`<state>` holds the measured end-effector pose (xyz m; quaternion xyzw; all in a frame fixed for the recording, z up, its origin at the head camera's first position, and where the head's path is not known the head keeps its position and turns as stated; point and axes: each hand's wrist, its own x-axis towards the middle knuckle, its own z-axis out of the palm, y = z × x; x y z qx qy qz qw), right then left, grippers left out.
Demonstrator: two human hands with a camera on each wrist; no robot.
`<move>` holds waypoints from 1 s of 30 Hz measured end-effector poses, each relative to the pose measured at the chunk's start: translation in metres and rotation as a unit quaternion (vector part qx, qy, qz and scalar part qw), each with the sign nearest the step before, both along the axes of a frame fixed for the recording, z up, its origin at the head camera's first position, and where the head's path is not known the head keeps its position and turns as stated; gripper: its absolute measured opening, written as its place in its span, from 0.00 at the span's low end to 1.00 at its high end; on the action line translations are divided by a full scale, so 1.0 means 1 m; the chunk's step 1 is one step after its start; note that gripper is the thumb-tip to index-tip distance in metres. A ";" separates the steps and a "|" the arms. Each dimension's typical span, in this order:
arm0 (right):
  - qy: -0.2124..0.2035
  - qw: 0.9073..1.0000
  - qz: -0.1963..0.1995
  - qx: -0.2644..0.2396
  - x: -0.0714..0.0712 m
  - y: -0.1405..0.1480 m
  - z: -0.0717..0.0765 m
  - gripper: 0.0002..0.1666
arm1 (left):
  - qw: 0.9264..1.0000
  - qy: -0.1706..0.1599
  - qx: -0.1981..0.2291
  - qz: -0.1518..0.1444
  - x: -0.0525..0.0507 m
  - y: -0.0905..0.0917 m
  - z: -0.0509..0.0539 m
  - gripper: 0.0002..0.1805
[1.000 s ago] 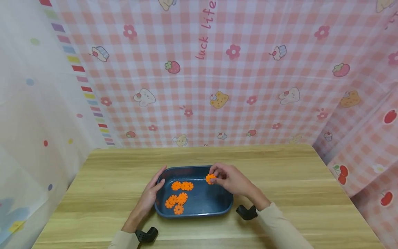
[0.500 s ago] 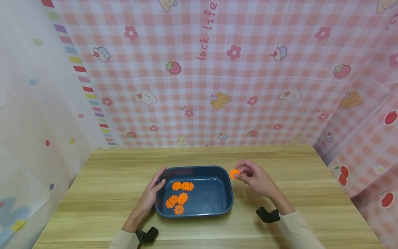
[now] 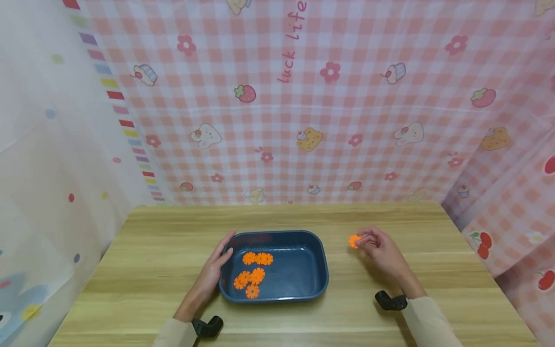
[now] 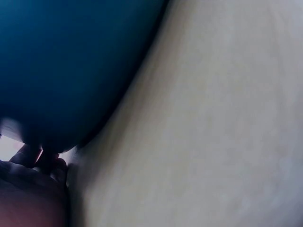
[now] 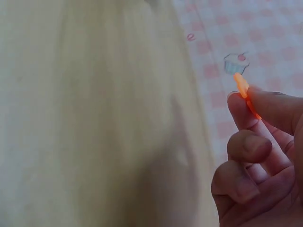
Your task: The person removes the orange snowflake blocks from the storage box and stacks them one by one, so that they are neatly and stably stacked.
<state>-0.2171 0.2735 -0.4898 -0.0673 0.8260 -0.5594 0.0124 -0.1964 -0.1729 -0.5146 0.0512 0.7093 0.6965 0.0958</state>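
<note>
A dark blue rectangular tray (image 3: 295, 274) lies on the table, with several orange notched plastic discs (image 3: 253, 291) in its left half. My left hand (image 3: 210, 272) holds the tray's left end, thumb at the rim and fingers along the outer wall. In the left wrist view the tray wall (image 4: 71, 61) fills the upper left, and part of the hand (image 4: 33, 189) shows below it. To the right of the tray, my right hand (image 3: 381, 250) pinches one orange notched disc (image 3: 354, 241) between thumb and index finger, above the table. Edge-on, that disc (image 5: 241, 86) shows in the right wrist view.
The wooden table (image 3: 277, 323) reaches back to a pink checked cloth (image 3: 269, 115). A white dotted cloth (image 3: 56, 159) hangs at the left. Each wrist wears a black camera mount, such as the right one (image 3: 391, 301).
My right hand has moved right with the pinched disc, from over the tray to a spot above the table. The left hand stays on the tray, and its discs have not moved.
</note>
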 end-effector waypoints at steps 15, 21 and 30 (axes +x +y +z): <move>-0.016 0.998 -0.047 0.038 -0.001 0.016 -0.022 0.14 | 1.000 -0.006 -0.003 -0.009 -0.003 -0.001 0.003 0.29; -0.024 0.998 -0.039 0.044 0.000 0.019 -0.024 0.12 | 1.000 -0.007 0.001 -0.009 -0.002 0.000 0.002 0.29; -0.031 0.997 -0.042 0.049 0.004 0.015 -0.023 0.13 | 1.000 -0.018 0.006 -0.011 -0.001 0.000 0.001 0.29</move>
